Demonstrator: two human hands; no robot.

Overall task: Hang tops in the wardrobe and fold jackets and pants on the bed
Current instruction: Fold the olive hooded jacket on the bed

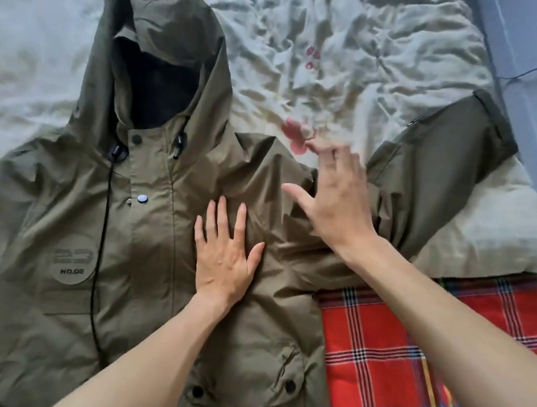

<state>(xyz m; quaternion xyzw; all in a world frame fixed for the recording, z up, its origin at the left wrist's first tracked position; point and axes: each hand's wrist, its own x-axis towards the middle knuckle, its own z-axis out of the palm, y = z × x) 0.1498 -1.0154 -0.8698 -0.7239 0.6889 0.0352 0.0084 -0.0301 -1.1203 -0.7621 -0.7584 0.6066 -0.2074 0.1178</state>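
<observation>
A home bedroom: rumpled bedsheet [362, 46] (floral print) and a plaid blanket [394, 351]

The bed [39, 30] is covered by a crumpled pale sheet [379, 42] with faint pink print; an olive hooded jacket [140, 255] lies spread front-up on it; a red plaid blanket [394, 351] lies at the near right, beside the jacket; one sleeve rests on what may be a pillow [491, 235].
</observation>
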